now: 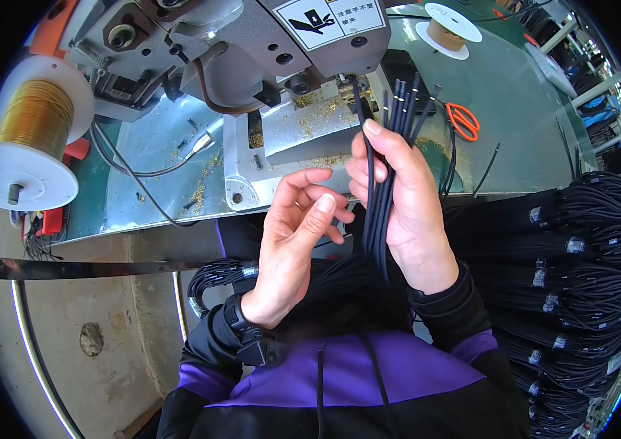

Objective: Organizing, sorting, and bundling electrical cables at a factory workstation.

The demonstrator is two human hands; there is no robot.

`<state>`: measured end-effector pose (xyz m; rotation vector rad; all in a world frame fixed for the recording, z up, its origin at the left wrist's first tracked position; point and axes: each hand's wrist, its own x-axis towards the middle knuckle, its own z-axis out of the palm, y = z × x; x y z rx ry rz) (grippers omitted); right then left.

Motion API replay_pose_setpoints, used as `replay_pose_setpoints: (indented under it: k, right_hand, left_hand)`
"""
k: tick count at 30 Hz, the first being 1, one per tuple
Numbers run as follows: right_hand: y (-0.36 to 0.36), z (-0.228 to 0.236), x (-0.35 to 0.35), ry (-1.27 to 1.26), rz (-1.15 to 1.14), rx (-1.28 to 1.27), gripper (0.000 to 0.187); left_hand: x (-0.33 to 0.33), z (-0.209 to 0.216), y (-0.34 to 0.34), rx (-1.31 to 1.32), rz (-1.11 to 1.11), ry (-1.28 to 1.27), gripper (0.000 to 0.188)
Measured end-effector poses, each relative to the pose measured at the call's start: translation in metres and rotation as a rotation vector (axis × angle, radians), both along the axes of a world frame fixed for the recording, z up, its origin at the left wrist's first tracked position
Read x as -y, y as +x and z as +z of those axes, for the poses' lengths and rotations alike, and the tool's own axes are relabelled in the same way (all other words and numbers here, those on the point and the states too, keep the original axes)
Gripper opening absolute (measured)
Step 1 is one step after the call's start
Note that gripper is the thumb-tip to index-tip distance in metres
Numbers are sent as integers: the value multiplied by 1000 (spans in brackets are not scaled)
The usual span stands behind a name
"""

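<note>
A machine [245, 36] stands on the table [519, 95], between a wire spool [25, 179] at left and scissors [465, 123] at right. Before it are the left hand [292, 238] and, beside that, the right hand [413, 197] around cords [378, 212]; cord bundles [581, 245] lie farther right.

Scissors [463, 121]: orange-handled, lying on the green bench [522, 135], beyond me to the right.
Far spool [445, 36]: white flanges, brown core, standing on end.
Gold-wire spool [36, 117]: white flanges, on its side, far to my left.
Metal tube [29, 338]: shiny, curved, at my lower left.
</note>
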<state>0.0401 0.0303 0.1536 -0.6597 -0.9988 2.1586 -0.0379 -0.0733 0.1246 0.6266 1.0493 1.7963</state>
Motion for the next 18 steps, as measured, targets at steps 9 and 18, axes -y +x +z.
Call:
replay_pose_setpoints:
  k: [9, 18]
  right_hand:
    - [-14, 2, -11, -138, 37, -23, 24]
    - [139, 52, -65, 770, -688, -36, 28]
  left_hand:
    - [10, -10, -9, -29, -91, -16, 15]
    - [70, -68, -29, -289, -349, -372, 15]
